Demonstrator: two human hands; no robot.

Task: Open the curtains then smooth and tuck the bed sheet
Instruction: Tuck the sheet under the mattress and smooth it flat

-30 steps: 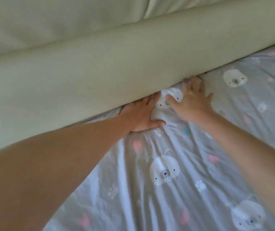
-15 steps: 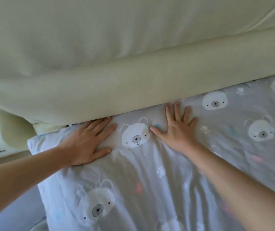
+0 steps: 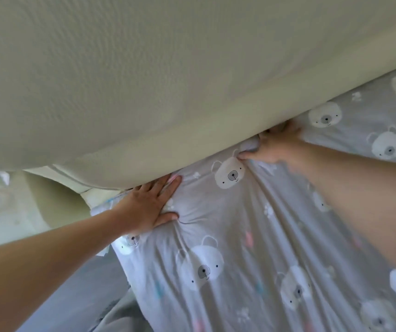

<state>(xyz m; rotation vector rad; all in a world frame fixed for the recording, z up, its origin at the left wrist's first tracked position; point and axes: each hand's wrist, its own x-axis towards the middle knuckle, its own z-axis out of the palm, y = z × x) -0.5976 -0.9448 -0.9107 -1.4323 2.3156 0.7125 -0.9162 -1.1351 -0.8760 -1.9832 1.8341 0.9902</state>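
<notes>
I have the sheet (image 3: pixel 252 248) spread over the mattress, its edge running under the cream headboard (image 3: pixel 144 92). My left hand (image 3: pixel 147 209) lies flat, fingers straight, pressing near the corner. My right hand (image 3: pixel 276 147) pinches a bunched fold at the seam — fingertips hidden in the gap. I'd hold the left firm, then push that fold down evenly — wrinkles fan out below.
</notes>
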